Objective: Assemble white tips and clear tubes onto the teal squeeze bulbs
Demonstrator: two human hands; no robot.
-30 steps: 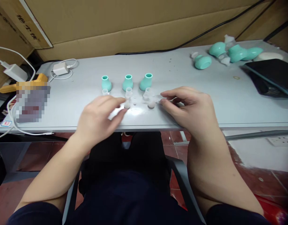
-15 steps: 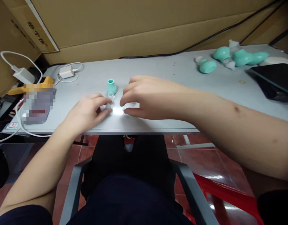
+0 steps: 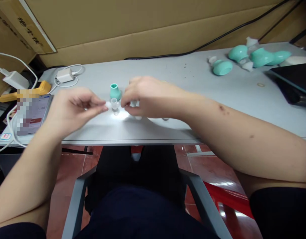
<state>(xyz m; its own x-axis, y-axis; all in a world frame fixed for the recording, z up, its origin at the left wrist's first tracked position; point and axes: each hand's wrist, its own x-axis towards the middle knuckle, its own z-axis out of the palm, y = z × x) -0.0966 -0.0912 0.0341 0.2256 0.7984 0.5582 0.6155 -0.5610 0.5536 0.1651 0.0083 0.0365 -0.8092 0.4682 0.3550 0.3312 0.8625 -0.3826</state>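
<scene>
My left hand [image 3: 74, 108] pinches a small white translucent piece [image 3: 108, 106] between thumb and fingertips, just above the table. Right beside that piece stands a small clear plastic cup [image 3: 114, 103] with a flared rim. Behind the cup is a teal bulb-shaped part [image 3: 114, 91], upright, its open neck facing up. On the cup's other side, my right hand [image 3: 150, 96] is closed, thumb and fingers curled together; what they hold, if anything, I cannot make out. Clear pieces [image 3: 136, 103] show partly under its fingers.
Several teal bulb parts [image 3: 222, 67] with clear caps lie at the back right, by a black flat object [image 3: 292, 83]. To the left are a phone [image 3: 34, 116], a yellow object [image 3: 44, 88], and white chargers [image 3: 65, 75] with cables. Cardboard [image 3: 118, 26] walls the back.
My left hand has moved left and up from the clear cup, with the white piece in its fingertips. My right hand has shifted slightly left, its fingers now closer together.
</scene>
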